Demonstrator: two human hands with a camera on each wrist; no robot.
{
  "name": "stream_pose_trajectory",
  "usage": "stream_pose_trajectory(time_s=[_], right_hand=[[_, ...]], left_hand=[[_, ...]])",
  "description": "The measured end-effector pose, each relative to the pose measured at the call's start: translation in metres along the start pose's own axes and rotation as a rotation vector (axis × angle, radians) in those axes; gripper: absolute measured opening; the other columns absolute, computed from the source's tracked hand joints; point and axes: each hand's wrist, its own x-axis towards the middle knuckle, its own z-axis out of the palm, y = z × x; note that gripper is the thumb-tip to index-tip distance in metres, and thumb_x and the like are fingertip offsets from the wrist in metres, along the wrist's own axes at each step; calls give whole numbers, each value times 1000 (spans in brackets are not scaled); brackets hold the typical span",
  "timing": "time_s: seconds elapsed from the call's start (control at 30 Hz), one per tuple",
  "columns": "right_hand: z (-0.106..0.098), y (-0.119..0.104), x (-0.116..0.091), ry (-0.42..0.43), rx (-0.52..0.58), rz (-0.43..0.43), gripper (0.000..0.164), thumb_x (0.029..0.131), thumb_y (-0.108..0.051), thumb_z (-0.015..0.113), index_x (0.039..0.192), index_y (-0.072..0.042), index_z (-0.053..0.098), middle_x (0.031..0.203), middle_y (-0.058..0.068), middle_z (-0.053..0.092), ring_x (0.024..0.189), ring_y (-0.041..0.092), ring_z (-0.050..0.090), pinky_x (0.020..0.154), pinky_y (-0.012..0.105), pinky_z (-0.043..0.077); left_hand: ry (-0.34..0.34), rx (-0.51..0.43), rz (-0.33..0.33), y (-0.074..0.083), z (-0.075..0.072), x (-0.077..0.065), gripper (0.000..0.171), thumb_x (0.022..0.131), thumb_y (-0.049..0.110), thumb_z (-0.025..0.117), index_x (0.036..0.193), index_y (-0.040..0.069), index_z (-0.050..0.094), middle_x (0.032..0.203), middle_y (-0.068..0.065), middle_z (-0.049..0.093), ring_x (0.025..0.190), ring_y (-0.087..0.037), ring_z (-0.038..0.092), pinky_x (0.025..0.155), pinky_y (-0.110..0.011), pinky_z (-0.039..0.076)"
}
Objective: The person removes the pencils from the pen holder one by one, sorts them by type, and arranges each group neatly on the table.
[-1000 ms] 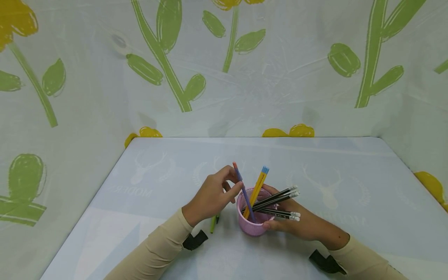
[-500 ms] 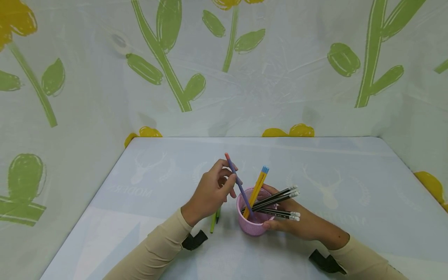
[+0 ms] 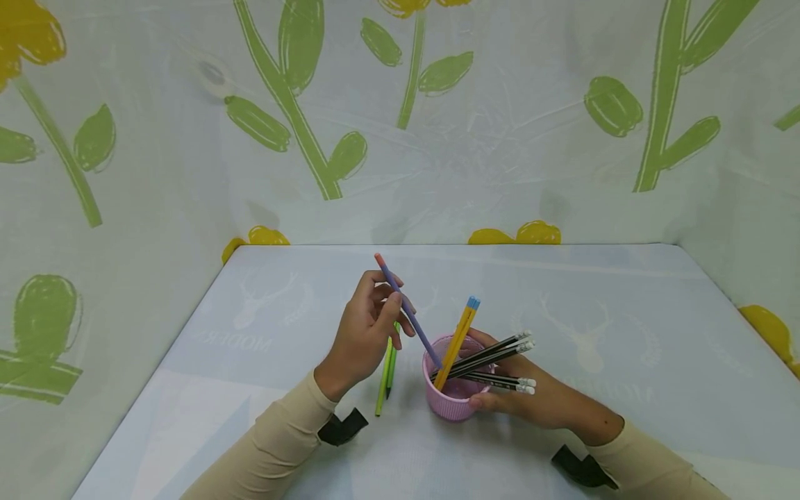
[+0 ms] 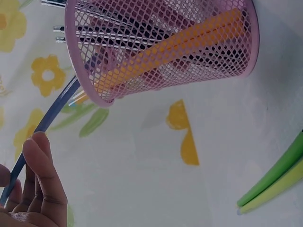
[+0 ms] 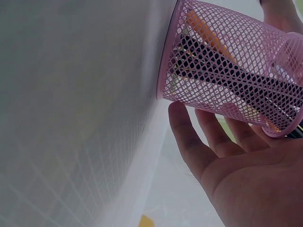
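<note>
My left hand (image 3: pixel 365 330) pinches a slim purple pencil (image 3: pixel 420 332) with an orange end between thumb and fingers. It leans to the left, and its lower end is still inside the mouth of a pink mesh pencil cup (image 3: pixel 451 411). My right hand (image 3: pixel 537 396) holds this cup from the right, thumb on the near side and fingers on the far side. Yellow pencils (image 3: pixel 460 337) with blue ends and several black striped pencils (image 3: pixel 494 355) with white ends stand tilted in the cup. In the right wrist view, fingers (image 5: pixel 189 142) lie along the mesh.
Two green pencil-like sticks (image 3: pixel 384 378), one lighter, lie on the pale table (image 3: pixel 281 444) between my left hand and the cup. Behind and beside the table hang walls (image 3: pixel 500 173) printed with flowers and leaves. Dark straps (image 3: pixel 582 469) sit at both wrists.
My left hand has moved up and to the left, drawing the purple pencil partly out of the cup and uncovering more of the green sticks. The right hand and cup have stayed put.
</note>
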Motion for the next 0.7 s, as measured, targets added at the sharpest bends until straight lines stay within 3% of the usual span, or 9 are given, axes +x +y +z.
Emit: stream_pose_trajectory(time_s=[0.1,0.27,0.37,0.53,0.7], right_hand=[[0,0,0,-5,6,-3,88,92,-30,72,160,-23,17,157,7,42,144,33,41,109,40,42],[0,0,0,-8,12,4,88,93,-30,72,160,-24,16,157,8,43,143,35,43,106,53,43],[1,0,0,-9,14,6,87,93,-29,71,160,-24,16,156,8,43,142,36,43,106,54,44],[0,1,0,-14,18,-4,87,93,-29,71,160,-25,16,156,7,43,142,34,43,107,38,43],[0,2,0,-6,11,-9,86,93,-29,71,160,-26,17,156,5,43,143,34,40,106,24,40]], left_hand=[[14,-10,11,2,-5,2,21,107,14,42,125,3,42,93,-21,63,68,-18,67,52,-31,56],[46,-13,30,2,-14,5,23,107,12,43,126,1,41,90,-21,62,67,-18,65,52,-31,55],[55,-16,23,0,-19,7,24,107,13,43,127,1,41,88,-21,61,66,-18,64,51,-31,54],[41,-5,-24,-7,-24,11,24,107,17,45,126,3,45,83,-19,61,63,-21,64,50,-32,54],[-14,30,-145,-20,-27,16,25,107,23,48,127,8,47,85,-19,61,60,-26,65,51,-34,55]])
